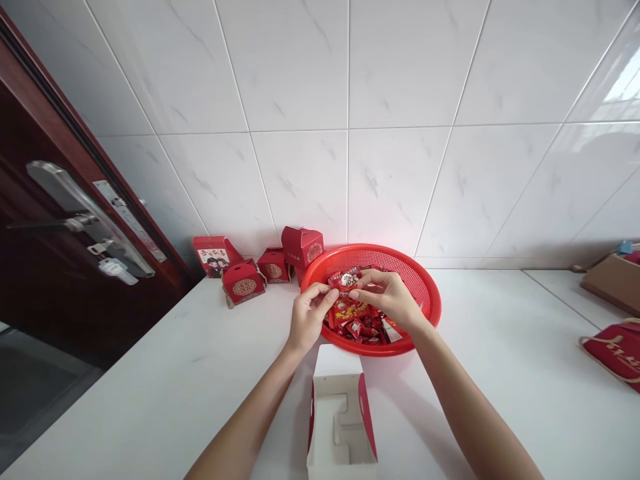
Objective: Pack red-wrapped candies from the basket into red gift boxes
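Over a red plastic basket (434, 300) of wrapped sweets (367, 328), my two hands face each other. A small red candy packet (346, 279) with a cream emblem sits between them. My left hand (307, 317) pinches its left side with thumb and forefinger. At its right side, the thumb and fingers of my right hand (393, 299) are closed on the same packet. Nearer to me, between my forearms, stands an open paper box (327, 417), white inside with red side flaps; its interior shows folded bottom panels.
Several red gift boxes (244, 283) stand at the back left, against the tiled wall (300, 180). A dark red door (60, 147) with keys in its lock is at the left. On the right lie a red bag (617, 350) with a cord and a brown carton (610, 283).
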`<state>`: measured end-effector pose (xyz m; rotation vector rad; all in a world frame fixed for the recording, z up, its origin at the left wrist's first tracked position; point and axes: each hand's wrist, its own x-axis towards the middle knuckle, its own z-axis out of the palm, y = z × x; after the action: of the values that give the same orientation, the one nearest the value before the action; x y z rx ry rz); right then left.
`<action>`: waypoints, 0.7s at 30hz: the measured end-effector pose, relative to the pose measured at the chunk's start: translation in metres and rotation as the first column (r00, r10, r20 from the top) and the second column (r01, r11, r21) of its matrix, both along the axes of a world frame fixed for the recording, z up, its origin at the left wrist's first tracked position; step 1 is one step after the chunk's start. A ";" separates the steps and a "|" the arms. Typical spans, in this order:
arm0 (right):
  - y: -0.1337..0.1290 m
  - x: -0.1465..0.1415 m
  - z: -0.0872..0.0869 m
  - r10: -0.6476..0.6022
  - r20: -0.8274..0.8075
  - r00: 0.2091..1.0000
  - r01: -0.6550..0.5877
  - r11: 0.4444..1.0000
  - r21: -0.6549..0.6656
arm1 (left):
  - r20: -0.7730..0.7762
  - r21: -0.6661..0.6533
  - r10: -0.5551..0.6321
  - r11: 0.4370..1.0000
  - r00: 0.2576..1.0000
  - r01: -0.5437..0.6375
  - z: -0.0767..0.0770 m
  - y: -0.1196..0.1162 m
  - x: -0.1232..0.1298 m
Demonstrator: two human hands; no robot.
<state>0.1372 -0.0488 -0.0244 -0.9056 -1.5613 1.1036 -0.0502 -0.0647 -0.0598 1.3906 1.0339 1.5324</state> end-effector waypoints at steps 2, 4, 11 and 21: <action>0.005 0.011 0.001 0.017 -0.017 1.000 -0.018 0.999 -0.035 | 0.048 -0.024 0.006 1.000 0.999 -0.005 -0.002 0.001 -0.001; 0.013 0.026 -0.001 -0.053 -0.019 0.998 0.052 0.997 -0.051 | 0.108 -0.049 0.027 0.999 0.994 -0.022 -0.004 0.004 -0.001; 0.046 0.064 -0.015 -0.149 0.673 0.724 0.171 0.985 0.033 | 0.276 -0.107 0.037 0.994 0.960 -0.008 -0.006 0.010 -0.003; 0.079 0.029 -0.018 0.198 0.953 0.229 -0.135 0.976 -0.170 | 0.306 -0.129 0.022 0.991 0.952 0.018 0.000 0.007 -0.002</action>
<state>0.1664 0.0305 -0.0428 -1.6884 -2.7312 0.6449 -0.0524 -0.0581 -0.0602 1.0219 0.9233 1.5917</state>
